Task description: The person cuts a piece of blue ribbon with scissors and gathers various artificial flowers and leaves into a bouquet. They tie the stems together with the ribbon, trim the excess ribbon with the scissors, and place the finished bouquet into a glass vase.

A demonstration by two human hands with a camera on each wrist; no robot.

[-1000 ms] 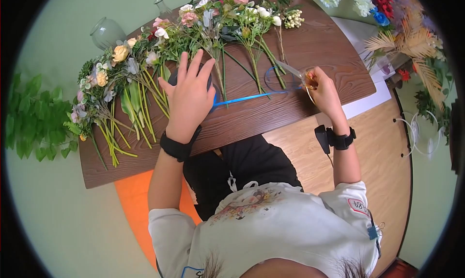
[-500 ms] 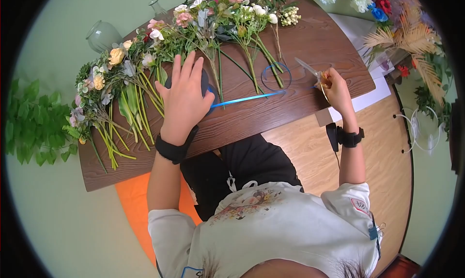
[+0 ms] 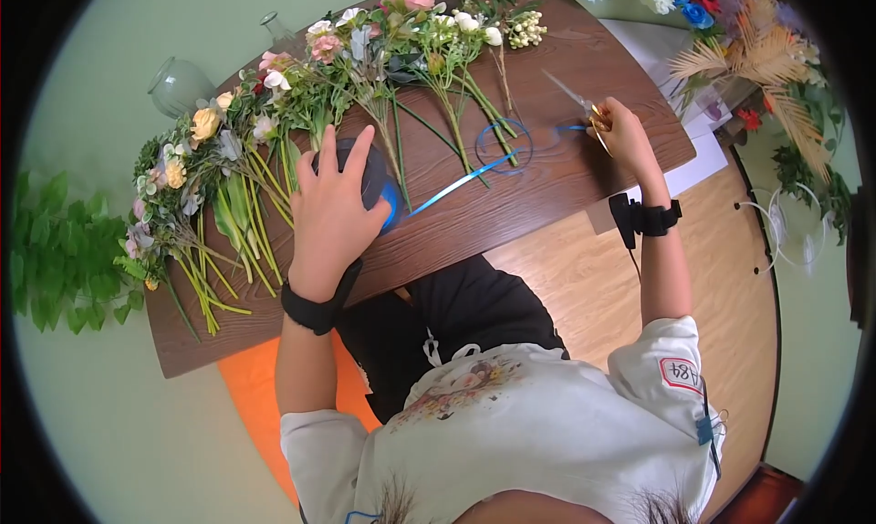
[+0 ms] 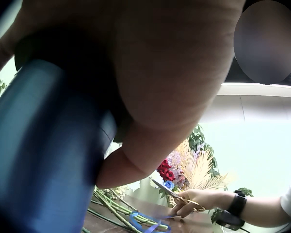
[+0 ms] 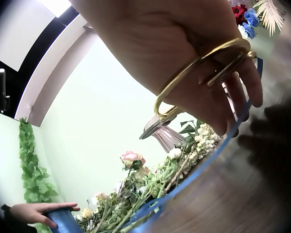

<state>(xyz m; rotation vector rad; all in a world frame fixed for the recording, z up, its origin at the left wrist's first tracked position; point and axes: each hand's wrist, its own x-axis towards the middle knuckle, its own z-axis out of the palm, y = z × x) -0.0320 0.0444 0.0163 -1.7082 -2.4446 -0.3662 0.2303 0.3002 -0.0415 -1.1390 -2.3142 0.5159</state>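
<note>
Spread fingers of the left hand [image 3: 333, 218] rest on a dark spool with blue ribbon [image 3: 391, 207]; in the left wrist view the spool [image 4: 43, 145] fills the lower left. A blue ribbon [image 3: 461, 181] runs from near the spool across the table and loops over green stems. At the right, the right hand [image 3: 628, 141] holds gold-handled scissors [image 3: 575, 96], blades pointing up and left. In the right wrist view the gold handle [image 5: 184, 73] hangs around the hand, and the ribbon [image 5: 203, 165] passes by the fingertips.
A row of flowers and greenery [image 3: 205, 123] with stems toward the person covers the left and back of the wooden table [image 3: 584, 173]. Two glass vases [image 3: 181, 88] stand behind it. More flowers [image 3: 753, 50] are at the far right, beside white sheets.
The right hand has moved right and slightly up with the scissors. The left hand has shifted left and down, showing more of the spool. The whole view has shifted a little.
</note>
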